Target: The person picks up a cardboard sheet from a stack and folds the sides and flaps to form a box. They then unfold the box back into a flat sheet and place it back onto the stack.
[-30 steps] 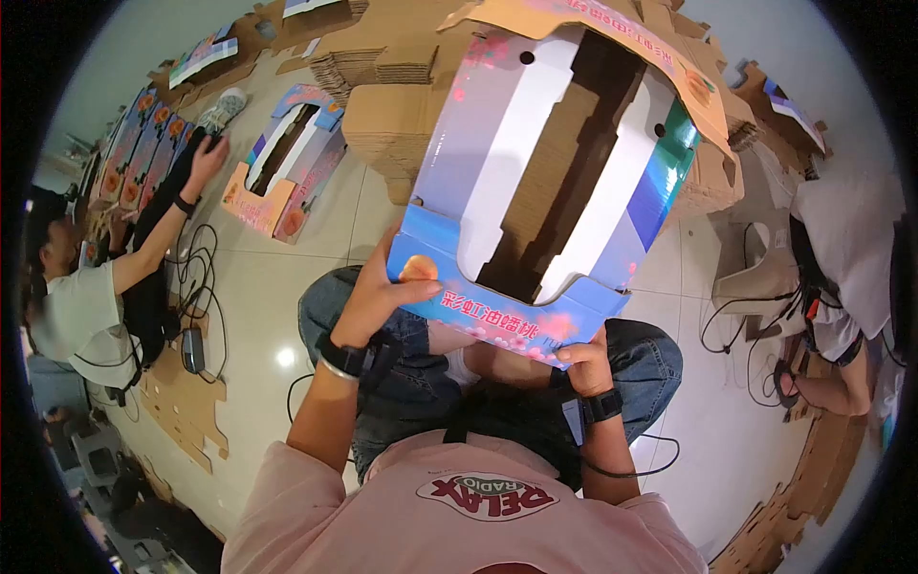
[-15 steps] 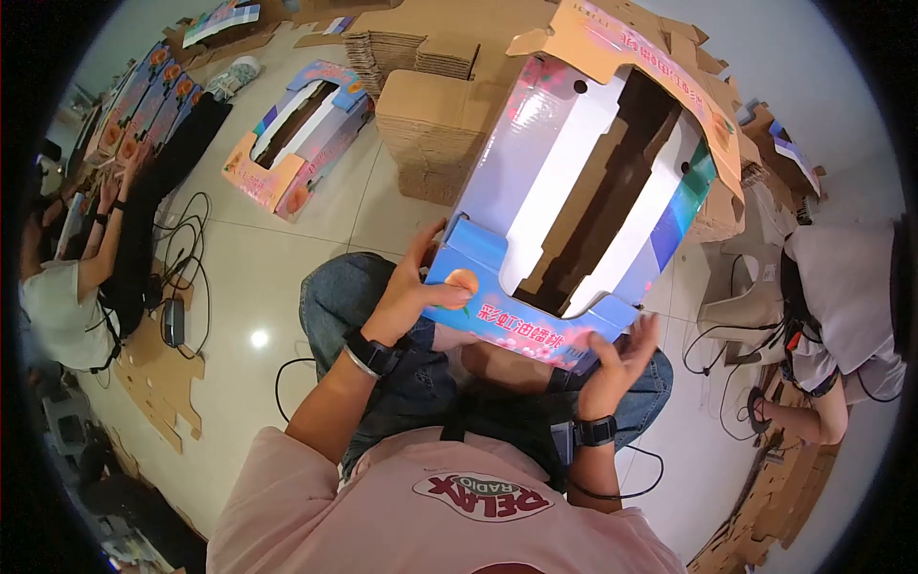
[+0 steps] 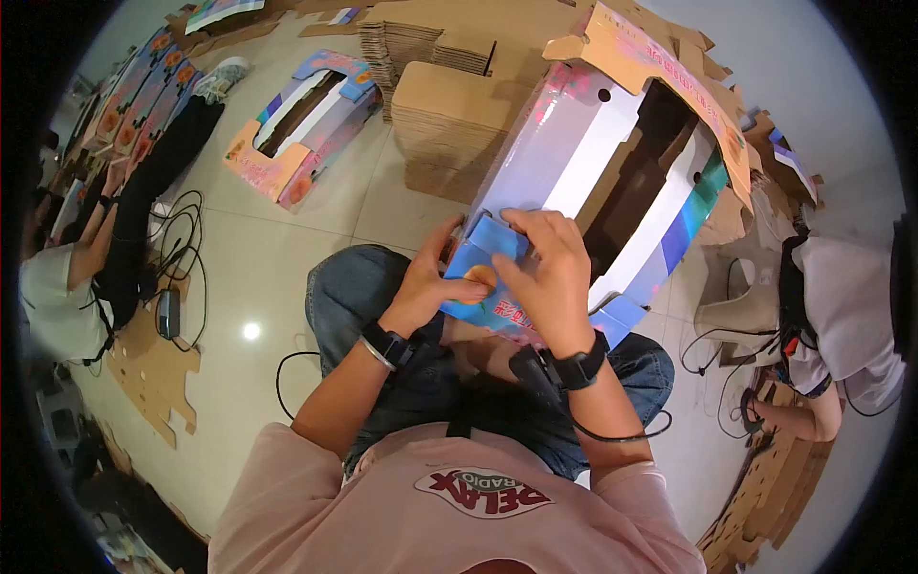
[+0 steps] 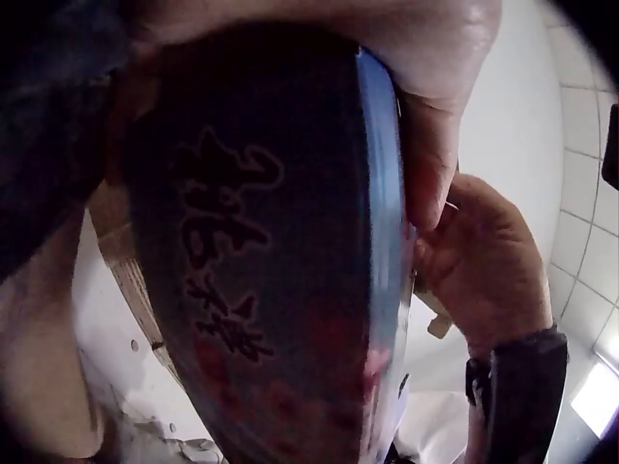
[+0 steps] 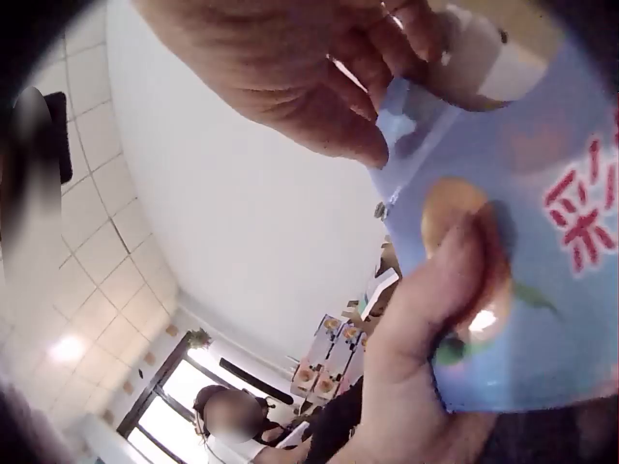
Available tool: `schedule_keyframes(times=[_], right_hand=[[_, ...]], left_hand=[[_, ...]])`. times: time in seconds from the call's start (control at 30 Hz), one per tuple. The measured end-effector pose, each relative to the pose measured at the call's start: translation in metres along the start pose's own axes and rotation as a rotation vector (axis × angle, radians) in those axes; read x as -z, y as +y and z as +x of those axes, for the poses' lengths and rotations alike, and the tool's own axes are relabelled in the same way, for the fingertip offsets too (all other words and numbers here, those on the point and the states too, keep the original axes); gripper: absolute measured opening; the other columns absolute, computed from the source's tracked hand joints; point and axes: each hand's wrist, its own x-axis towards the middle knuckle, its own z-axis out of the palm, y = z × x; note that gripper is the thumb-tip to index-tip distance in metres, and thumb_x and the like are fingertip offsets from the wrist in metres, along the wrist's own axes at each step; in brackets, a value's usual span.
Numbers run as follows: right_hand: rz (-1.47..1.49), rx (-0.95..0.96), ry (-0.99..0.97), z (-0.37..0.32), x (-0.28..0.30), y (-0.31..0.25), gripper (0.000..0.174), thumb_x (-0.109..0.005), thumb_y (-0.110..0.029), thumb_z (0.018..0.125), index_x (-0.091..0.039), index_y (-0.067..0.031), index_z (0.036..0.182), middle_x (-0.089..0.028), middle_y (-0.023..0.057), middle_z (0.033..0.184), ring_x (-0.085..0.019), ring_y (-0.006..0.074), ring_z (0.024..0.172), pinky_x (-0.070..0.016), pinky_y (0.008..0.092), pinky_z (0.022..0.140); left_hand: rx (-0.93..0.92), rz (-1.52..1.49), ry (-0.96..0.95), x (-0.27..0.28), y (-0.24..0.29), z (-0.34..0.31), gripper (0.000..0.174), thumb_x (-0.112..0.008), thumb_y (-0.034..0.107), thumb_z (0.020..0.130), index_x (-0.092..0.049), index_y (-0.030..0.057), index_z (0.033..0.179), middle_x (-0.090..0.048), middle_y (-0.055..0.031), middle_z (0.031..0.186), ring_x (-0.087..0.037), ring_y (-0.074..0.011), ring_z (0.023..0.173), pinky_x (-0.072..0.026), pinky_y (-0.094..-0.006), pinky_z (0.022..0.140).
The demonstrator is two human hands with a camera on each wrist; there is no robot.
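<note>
A printed cardboard fruit box (image 3: 537, 143) rests tilted over the lap, its long top opening facing up. My left hand (image 3: 421, 287) grips its near left corner, with the thumb lying on the printed peach of the blue end panel (image 5: 542, 338). Across that same corner reaches my right hand (image 3: 555, 273), its fingers curled over the blue top flap and its thumb low against the panel's front. In the right wrist view the right fingertips (image 5: 372, 145) meet the folded edge beside the left thumb. The left wrist view shows the panel's dark lettered side (image 4: 261, 261) close up.
Stacks of flat brown cardboard (image 3: 454, 124) stand beyond the box. A second printed box (image 3: 330, 143) sits on the tiled floor at left. Cables (image 3: 186, 239) lie near a seated person (image 3: 67, 287); another person (image 3: 846, 297) sits at right beside a beige stool (image 3: 736, 311).
My right hand has let go of the near right corner and crossed left to the near left corner. The left hand keeps its grip while the box has shifted slightly right.
</note>
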Motion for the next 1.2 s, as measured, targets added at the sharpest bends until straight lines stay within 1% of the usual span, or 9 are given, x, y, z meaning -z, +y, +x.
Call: schedule_keyframes(times=[0.13, 0.23, 0.37, 0.57, 0.77, 0.87, 0.93, 1.03, 1.2], right_hand=[[-0.231, -0.007, -0.074, 0.014, -0.016, -0.011, 0.025, -0.076, -0.025, 0.068, -0.065, -0.0055, 0.079, -0.063, 0.0089, 0.080, -0.061, 0.0290, 0.080, -0.0496, 0.0386, 0.067], [-0.274, 0.006, -0.064, 0.017, -0.025, -0.015, 0.025, -0.076, -0.024, 0.066, -0.063, -0.0066, 0.076, -0.060, 0.0085, 0.078, -0.059, 0.0296, 0.079, -0.0491, 0.0401, 0.065], [-0.298, -0.040, -0.010, 0.015, -0.037, -0.018, 0.024, -0.077, -0.024, 0.065, -0.063, -0.0067, 0.074, -0.060, 0.0084, 0.078, -0.058, 0.0300, 0.079, -0.0483, 0.0405, 0.065], [-0.032, -0.144, 0.058, 0.003, -0.038, -0.017, 0.024, -0.079, -0.019, 0.062, -0.061, -0.0065, 0.073, -0.059, 0.0076, 0.078, -0.054, 0.0304, 0.081, -0.0399, 0.0414, 0.073], [-0.031, -0.056, 0.067, -0.004, -0.037, -0.014, 0.024, -0.078, -0.014, 0.066, -0.061, -0.0051, 0.079, -0.064, 0.0074, 0.085, -0.054, 0.0293, 0.083, -0.0386, 0.0401, 0.081], [0.042, 0.058, 0.046, -0.013, -0.032, -0.006, 0.032, -0.078, -0.014, 0.067, -0.065, -0.0061, 0.094, -0.067, 0.0080, 0.100, -0.056, 0.0284, 0.092, -0.0413, 0.0389, 0.085], [0.219, -0.006, 0.054, -0.026, -0.025, -0.006, 0.046, -0.078, -0.014, 0.069, -0.064, -0.0074, 0.113, -0.064, 0.0091, 0.116, -0.057, 0.0263, 0.106, -0.0431, 0.0363, 0.091], [0.309, -0.154, 0.046, -0.040, -0.015, -0.010, 0.052, -0.076, -0.005, 0.070, -0.062, -0.0052, 0.121, -0.062, 0.0145, 0.121, -0.057, 0.0305, 0.111, -0.0448, 0.0386, 0.093], [0.466, -0.244, 0.068, -0.048, -0.003, 0.007, 0.049, -0.076, -0.006, 0.073, -0.062, -0.0038, 0.121, -0.061, 0.0123, 0.121, -0.058, 0.0240, 0.110, -0.0485, 0.0343, 0.089]], left_hand=[[0.012, -0.023, -0.012, -0.001, 0.006, -0.002, 0.102, -0.083, 0.013, 0.059, -0.033, -0.0023, 0.145, -0.057, -0.0147, 0.119, -0.056, -0.0217, 0.111, -0.0421, -0.0321, 0.098], [-0.020, -0.010, -0.014, -0.001, 0.001, 0.000, 0.102, -0.083, 0.011, 0.059, -0.032, -0.0019, 0.146, -0.055, -0.0147, 0.124, -0.053, -0.0224, 0.116, -0.0383, -0.0326, 0.103], [-0.013, -0.064, -0.022, 0.001, -0.002, 0.002, 0.103, -0.083, 0.010, 0.058, -0.031, -0.0025, 0.146, -0.053, -0.0148, 0.128, -0.050, -0.0231, 0.121, -0.0352, -0.0329, 0.106], [-0.037, 0.036, -0.041, 0.001, 0.000, 0.002, 0.105, -0.083, 0.006, 0.056, -0.030, -0.0029, 0.146, -0.051, -0.0156, 0.132, -0.048, -0.0234, 0.124, -0.0359, -0.0334, 0.106], [-0.045, 0.012, -0.027, -0.004, 0.010, -0.002, 0.101, -0.082, 0.004, 0.057, -0.032, -0.0023, 0.145, -0.055, -0.0135, 0.125, -0.052, -0.0225, 0.118, -0.0391, -0.0329, 0.104], [0.020, -0.078, -0.030, -0.004, 0.008, 0.000, 0.098, -0.080, 0.004, 0.059, -0.034, -0.0018, 0.144, -0.056, -0.0131, 0.124, -0.054, -0.0219, 0.116, -0.0412, -0.0327, 0.101], [-0.030, 0.030, 0.014, -0.004, 0.001, 0.001, 0.096, -0.079, 0.005, 0.060, -0.034, -0.0016, 0.144, -0.056, -0.0125, 0.125, -0.054, -0.0210, 0.115, -0.0424, -0.0331, 0.100], [0.030, -0.008, -0.015, -0.003, -0.001, 0.000, 0.085, -0.077, 0.011, 0.065, -0.041, 0.0049, 0.141, -0.055, -0.0105, 0.123, -0.054, -0.0217, 0.114, -0.0403, -0.0329, 0.101], [0.034, -0.021, -0.046, -0.005, 0.012, 0.000, 0.096, -0.081, 0.007, 0.059, -0.036, -0.0007, 0.144, -0.056, -0.0117, 0.124, -0.054, -0.0203, 0.114, -0.0409, -0.0324, 0.100]])
